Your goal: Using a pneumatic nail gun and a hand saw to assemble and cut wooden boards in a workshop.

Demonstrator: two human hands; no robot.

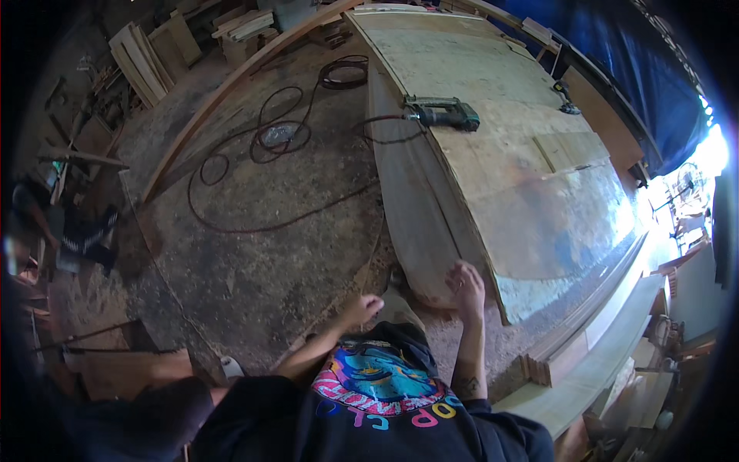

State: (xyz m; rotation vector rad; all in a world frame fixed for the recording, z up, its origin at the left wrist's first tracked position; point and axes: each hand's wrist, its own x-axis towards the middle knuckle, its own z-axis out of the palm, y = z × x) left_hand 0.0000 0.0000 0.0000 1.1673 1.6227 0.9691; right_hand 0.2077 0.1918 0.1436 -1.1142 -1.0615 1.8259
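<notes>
My left hand (363,309) is in front of my body with its fingers curled in, and no object shows in it. My right hand (467,286) is raised to the right, its fingers loosely bent and apart, holding nothing. It is close to the near corner of a low plywood-topped table (504,185), and I see no contact. Farther off, on the left edge of that table, lies a green and black nail gun (450,115). A dark red air hose (265,229) runs from it and loops over the floor. Near the table's far right side sits a cordless drill (566,98).
A small board (571,152) lies on the table. Long stacked planks (593,339) run along the right. One long beam (219,92) slants across the floor at the left. Boards (141,61) lean at the back left. Another person's leg (88,239) shows at far left. A blue tarp (631,69) hangs at right.
</notes>
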